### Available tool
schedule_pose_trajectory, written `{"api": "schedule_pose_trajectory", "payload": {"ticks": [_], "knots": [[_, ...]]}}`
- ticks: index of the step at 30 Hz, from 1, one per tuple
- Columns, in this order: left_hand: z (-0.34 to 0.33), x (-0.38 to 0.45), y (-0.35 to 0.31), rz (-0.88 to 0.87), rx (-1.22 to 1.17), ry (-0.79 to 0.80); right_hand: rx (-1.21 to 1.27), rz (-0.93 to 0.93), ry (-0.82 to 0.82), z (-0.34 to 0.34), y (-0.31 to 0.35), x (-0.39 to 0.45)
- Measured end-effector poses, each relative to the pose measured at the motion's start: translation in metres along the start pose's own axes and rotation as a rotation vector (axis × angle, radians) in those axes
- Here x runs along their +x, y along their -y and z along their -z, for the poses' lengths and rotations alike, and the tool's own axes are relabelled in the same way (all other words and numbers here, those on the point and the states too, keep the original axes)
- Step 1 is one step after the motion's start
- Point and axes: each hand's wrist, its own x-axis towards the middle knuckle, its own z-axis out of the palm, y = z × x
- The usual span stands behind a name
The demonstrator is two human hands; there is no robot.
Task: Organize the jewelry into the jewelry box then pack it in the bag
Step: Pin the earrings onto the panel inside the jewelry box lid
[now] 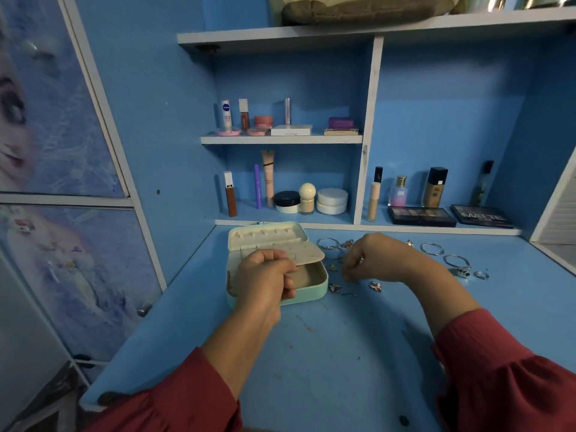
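Note:
A mint-green jewelry box (314, 291) lies open on the blue desk, its lid (265, 236) tilted back and a beige inner flap (307, 254) raised. My left hand (266, 277) is over the box, fingers curled around the flap's edge. To the right of the box, my right hand (371, 257) has curled fingertips down among small earrings (375, 286); whether it pinches one is hidden. Silver bangles (431, 248) and rings (481, 275) lie further right. No bag is identifiable.
Cosmetics fill the shelves behind: tubes and jars (332, 201) in the middle cubby, bottles and eyeshadow palettes (420, 216) on the right. A cupboard with printed doors (62, 151) stands at the left. The desk's front (343, 353) is bare blue surface.

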Motion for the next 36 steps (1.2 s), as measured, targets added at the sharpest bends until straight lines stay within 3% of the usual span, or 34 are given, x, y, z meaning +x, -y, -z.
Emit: {"api": "schedule_pose_trajectory", "payload": {"ticks": [4,20,27,32,36], "knots": [[-0.001,-0.002,0.001,-0.011,0.018,-0.014,-0.11,-0.016,0.033,-0.001,0.004,-0.001],[-0.001,-0.005,-0.002,-0.007,0.012,-0.009,-0.157,-0.015,0.034,-0.003,0.005,-0.001],[-0.001,-0.006,-0.003,-0.009,0.015,-0.013,-0.026,0.003,-0.099,-0.007,0.0,0.004],[-0.001,-0.005,-0.002,-0.02,0.008,-0.01,0.367,0.119,-0.391,-0.013,0.029,0.002],[-0.001,-0.004,0.0,-0.017,0.012,-0.003,0.551,0.164,-0.431,-0.02,0.049,0.001]]}}
